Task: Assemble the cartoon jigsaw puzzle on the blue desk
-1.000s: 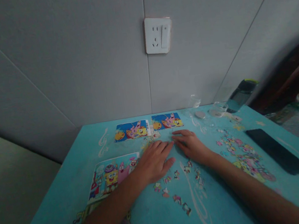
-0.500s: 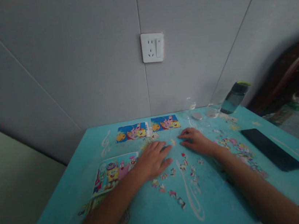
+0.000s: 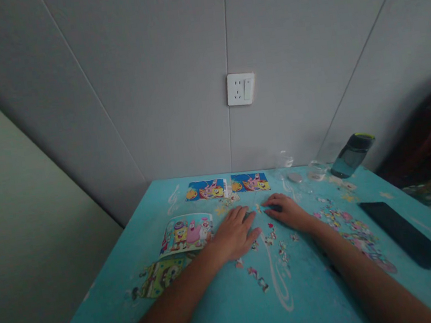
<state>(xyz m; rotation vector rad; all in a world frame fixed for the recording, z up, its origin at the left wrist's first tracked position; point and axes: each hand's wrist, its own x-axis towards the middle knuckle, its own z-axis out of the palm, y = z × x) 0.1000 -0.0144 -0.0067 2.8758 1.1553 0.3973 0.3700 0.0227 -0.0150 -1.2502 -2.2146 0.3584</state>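
My left hand (image 3: 236, 234) lies palm down on the blue tabletop (image 3: 234, 307), its fingers spread and nothing visible in them. Just right of it, my right hand (image 3: 286, 212) rests with curved fingers, thumb and fingertips apart, near a small piece between the hands. Loose puzzle pieces (image 3: 283, 250) are scattered in front of both hands. Left of my left hand lies a cartoon picture sheet (image 3: 185, 233), with a green and yellow partly covered picture (image 3: 161, 277) nearer to me. Behind the hands are two blue cartoon cards (image 3: 205, 190).
Many more puzzle pieces (image 3: 351, 228) lie right of my right forearm, beside a long dark flat object (image 3: 405, 234). A dark bottle (image 3: 353, 155) and clear containers (image 3: 317, 169) stand by the wall, which carries a socket (image 3: 241, 88).
The camera view has shifted, so the table appears lower and further right. My left hand has spread a little more over the pieces, and my right hand remains close to it.
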